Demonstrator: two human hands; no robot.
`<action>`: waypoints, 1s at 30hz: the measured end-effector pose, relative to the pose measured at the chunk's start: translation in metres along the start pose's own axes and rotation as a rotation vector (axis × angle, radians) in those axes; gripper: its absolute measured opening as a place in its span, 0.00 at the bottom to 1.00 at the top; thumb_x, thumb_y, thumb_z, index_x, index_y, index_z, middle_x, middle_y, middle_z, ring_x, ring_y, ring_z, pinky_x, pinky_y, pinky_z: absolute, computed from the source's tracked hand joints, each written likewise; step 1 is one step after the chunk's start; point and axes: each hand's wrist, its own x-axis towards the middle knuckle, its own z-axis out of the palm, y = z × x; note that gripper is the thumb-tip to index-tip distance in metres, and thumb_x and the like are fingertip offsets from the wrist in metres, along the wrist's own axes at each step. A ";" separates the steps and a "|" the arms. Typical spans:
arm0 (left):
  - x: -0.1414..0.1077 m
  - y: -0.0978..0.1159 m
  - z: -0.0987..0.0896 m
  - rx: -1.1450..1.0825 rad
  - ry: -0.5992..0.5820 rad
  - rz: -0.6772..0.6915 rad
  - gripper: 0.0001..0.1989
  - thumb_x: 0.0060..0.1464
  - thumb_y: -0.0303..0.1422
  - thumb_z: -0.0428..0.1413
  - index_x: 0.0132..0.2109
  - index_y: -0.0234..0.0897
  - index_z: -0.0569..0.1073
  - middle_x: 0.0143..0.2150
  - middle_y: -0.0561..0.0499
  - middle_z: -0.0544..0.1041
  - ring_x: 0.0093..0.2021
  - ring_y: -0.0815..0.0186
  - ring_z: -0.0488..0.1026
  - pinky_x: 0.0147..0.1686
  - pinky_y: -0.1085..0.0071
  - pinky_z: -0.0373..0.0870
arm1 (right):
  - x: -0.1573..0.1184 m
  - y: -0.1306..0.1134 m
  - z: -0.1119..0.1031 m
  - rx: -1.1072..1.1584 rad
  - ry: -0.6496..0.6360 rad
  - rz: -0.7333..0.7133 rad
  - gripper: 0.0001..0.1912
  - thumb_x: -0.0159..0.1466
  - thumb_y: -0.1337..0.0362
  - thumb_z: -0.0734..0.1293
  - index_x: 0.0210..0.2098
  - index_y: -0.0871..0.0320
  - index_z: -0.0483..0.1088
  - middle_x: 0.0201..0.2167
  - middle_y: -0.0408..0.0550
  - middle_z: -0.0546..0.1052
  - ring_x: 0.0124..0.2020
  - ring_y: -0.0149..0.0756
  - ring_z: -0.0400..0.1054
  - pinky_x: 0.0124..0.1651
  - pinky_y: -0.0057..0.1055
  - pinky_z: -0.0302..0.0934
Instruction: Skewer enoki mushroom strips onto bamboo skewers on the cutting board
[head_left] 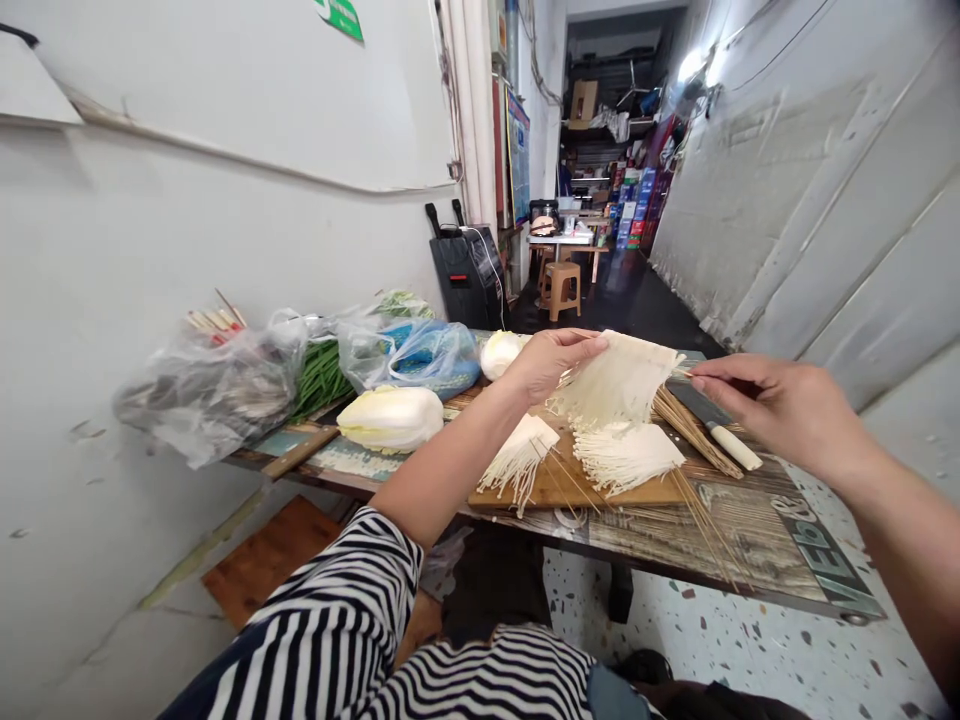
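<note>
My left hand point(553, 362): pinched the enoki sheet point(628, 380).
My right hand point(780, 395): pinched a bamboo skewer point(685, 374).
Enoki sheet: hung above the cutting board point(660, 493); seemed light, floppy, tearable.
Root edge point(641, 346): I judged it firmest to hold.

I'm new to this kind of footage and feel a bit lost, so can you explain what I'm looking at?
There's no machine here, just a person's two bare hands. The single picture comes from a camera on their head, looking forward and down.

The left hand holds a pale mushroom bunch by its edge; the right hand pinches a thin stick at the opposite side.

Below, two similar bunches with sticks poking out lie on a cutting board. Around it on the table are loose sticks, a knife and a cabbage.
</note>
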 end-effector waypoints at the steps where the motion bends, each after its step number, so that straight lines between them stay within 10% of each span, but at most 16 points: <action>1: 0.002 0.000 0.000 -0.009 -0.010 -0.007 0.15 0.37 0.38 0.70 0.33 0.35 0.80 0.31 0.52 0.78 0.32 0.70 0.69 0.40 0.68 0.61 | 0.002 -0.001 -0.002 -0.005 -0.005 0.002 0.13 0.60 0.60 0.64 0.38 0.56 0.79 0.36 0.49 0.81 0.33 0.36 0.73 0.40 0.33 0.64; 13: 0.032 -0.003 -0.004 -0.158 -0.024 -0.152 0.09 0.41 0.30 0.69 0.31 0.32 0.79 0.31 0.49 0.78 0.34 0.68 0.72 0.43 0.68 0.66 | 0.034 -0.002 -0.013 -0.371 -0.043 -0.084 0.10 0.61 0.64 0.66 0.39 0.58 0.79 0.33 0.46 0.81 0.30 0.33 0.71 0.32 0.30 0.56; 30: 0.012 0.004 0.012 -0.052 -0.025 -0.028 0.12 0.41 0.35 0.70 0.31 0.33 0.78 0.31 0.50 0.77 0.34 0.68 0.72 0.42 0.67 0.66 | 0.012 0.006 -0.007 -0.207 -0.008 -0.033 0.18 0.62 0.55 0.60 0.40 0.54 0.79 0.36 0.46 0.82 0.34 0.38 0.75 0.37 0.32 0.63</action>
